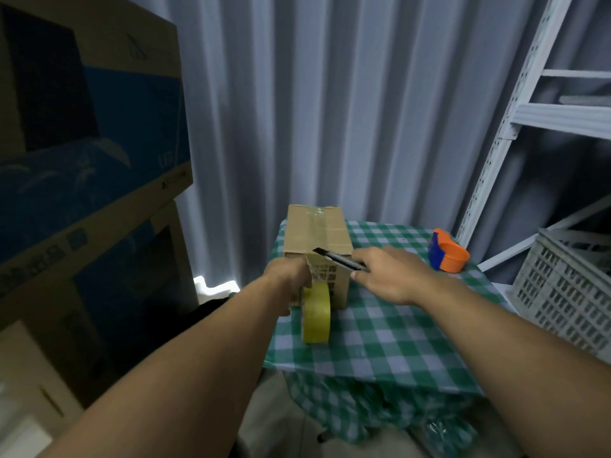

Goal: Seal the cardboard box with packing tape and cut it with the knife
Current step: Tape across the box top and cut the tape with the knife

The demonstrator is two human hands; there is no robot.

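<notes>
A small cardboard box (pixel 315 234) stands on a green checked tablecloth (pixel 380 328), with clear tape running along its top seam. A yellowish roll of packing tape (pixel 316 314) hangs upright against the box's near face. My left hand (pixel 290 279) grips the roll's upper edge at the box's front left corner. My right hand (pixel 386 274) holds a dark utility knife (pixel 339 258), whose blade points left over the box's near top edge, close to the tape.
An orange and blue tape dispenser (pixel 448 251) sits at the table's far right. Large printed cartons (pixel 89 160) are stacked at the left. A white metal shelf frame (pixel 515 120) and a grey plastic crate (pixel 568 292) stand at the right.
</notes>
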